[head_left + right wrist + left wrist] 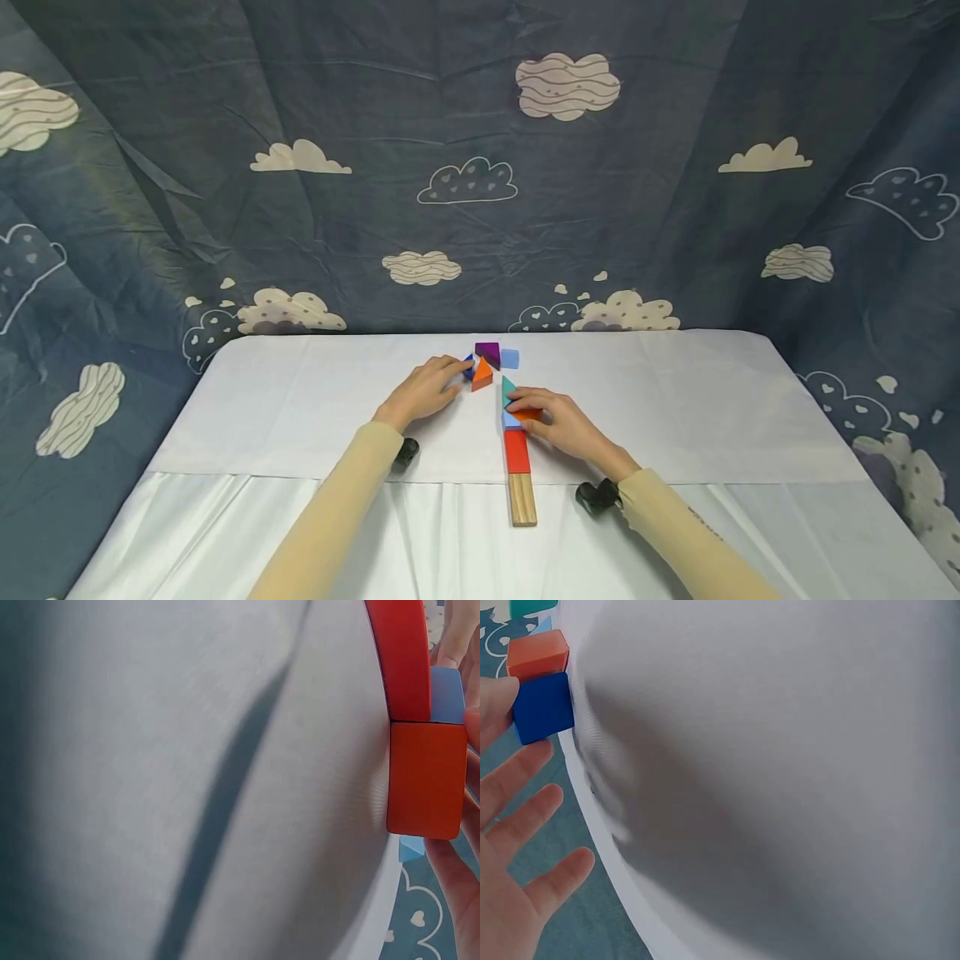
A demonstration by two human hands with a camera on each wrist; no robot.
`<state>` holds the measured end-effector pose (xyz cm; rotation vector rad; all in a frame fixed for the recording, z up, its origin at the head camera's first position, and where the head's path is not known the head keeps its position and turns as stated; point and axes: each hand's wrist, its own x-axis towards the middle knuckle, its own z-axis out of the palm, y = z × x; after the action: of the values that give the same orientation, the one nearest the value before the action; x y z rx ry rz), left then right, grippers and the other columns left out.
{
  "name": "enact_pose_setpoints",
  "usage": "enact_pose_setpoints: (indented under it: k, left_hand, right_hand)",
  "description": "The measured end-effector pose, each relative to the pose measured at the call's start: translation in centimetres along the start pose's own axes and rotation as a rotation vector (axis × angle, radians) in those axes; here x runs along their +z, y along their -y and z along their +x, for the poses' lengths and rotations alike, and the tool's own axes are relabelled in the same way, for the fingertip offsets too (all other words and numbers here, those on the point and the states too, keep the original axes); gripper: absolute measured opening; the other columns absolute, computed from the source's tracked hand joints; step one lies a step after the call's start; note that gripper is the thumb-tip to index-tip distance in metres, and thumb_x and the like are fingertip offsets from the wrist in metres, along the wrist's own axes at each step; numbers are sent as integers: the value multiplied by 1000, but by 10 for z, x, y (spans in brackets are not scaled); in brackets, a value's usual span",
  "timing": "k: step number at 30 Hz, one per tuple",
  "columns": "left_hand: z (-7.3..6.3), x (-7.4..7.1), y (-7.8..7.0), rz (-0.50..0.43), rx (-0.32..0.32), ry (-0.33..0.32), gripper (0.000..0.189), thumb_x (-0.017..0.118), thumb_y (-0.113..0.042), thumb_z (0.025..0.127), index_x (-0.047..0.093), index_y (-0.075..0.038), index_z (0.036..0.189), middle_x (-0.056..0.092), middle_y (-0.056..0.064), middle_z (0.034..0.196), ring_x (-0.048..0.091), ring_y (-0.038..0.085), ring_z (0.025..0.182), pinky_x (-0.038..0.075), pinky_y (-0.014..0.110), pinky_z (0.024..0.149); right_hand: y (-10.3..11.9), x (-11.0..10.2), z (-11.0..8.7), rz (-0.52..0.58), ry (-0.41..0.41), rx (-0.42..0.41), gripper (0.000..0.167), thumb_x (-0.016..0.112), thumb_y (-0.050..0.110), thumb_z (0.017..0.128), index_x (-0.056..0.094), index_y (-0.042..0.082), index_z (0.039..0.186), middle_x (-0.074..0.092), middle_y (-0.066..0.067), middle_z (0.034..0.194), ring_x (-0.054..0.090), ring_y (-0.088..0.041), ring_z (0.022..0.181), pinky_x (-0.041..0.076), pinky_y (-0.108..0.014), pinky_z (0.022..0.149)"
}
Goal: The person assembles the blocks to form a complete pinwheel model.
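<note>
My right hand [566, 422] holds an orange triangular block [527, 414], thumb on its near side and fingers over its far side. It lies against a light blue block [512, 421]. A teal triangular block [507, 389] stands just beyond, by the fingertips. In the right wrist view the orange block [426, 780] meets the end of a red block [403, 660]. My left hand [426, 387] reaches out with its index fingertip on a dark blue block [468, 367], the thumb apart below it. Another orange triangular block [482, 377] sits beside that blue one.
A red block [517, 452] and a natural wood block [522, 500] continue the row toward me. Farther back are a purple block [487, 353] and a light blue square block [510, 358]. A white cloth [675, 400] covers the table, before a dark cloud-patterned curtain [622, 217].
</note>
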<state>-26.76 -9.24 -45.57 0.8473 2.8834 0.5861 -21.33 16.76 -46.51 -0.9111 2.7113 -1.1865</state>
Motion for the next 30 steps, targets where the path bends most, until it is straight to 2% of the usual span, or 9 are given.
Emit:
enact_pose_setpoints:
  k: [7, 13, 17, 22, 30]
  left_hand:
    - [-2, -2, 1, 10, -41, 1, 43, 56, -17, 97, 51, -16, 140, 51, 10, 135, 44, 27, 128, 32, 46, 107]
    - [-5, -5, 2, -1, -44, -22, 40, 58, -17, 95, 55, -16, 136, 54, 9, 126, 49, 26, 119, 38, 46, 102]
    - [-5, -6, 4, -14, -25, -38, 40, 58, -15, 95, 56, -16, 135, 47, 9, 135, 46, 27, 122, 37, 47, 102]
    - [-4, -7, 5, -18, -1, -25, 41, 58, -12, 96, 55, -14, 136, 43, 6, 145, 40, 28, 130, 34, 50, 105]
    - [-7, -9, 4, -48, -13, -23, 36, 62, -11, 93, 62, -12, 129, 53, 8, 127, 47, 27, 120, 36, 47, 103]
  right_hand:
    - [0, 0, 1, -4, -1, 9, 26, 66, 3, 88, 70, 7, 114, 57, -8, 131, 44, -32, 128, 33, -52, 105]
    - [0, -1, 1, 5, -3, 7, 26, 66, 2, 88, 70, 7, 113, 58, -8, 131, 44, -32, 128, 33, -51, 105]
    - [0, -1, 2, 9, -6, 1, 26, 66, 2, 88, 70, 6, 113, 58, -8, 130, 45, -32, 128, 33, -52, 105]
    - [-1, 0, 2, -1, -4, -2, 26, 66, 2, 88, 70, 7, 114, 58, -9, 131, 45, -32, 128, 33, -53, 104]
    - [0, 0, 2, -2, -9, 12, 26, 66, 2, 88, 70, 7, 113, 57, -8, 131, 44, -32, 128, 33, -52, 105]
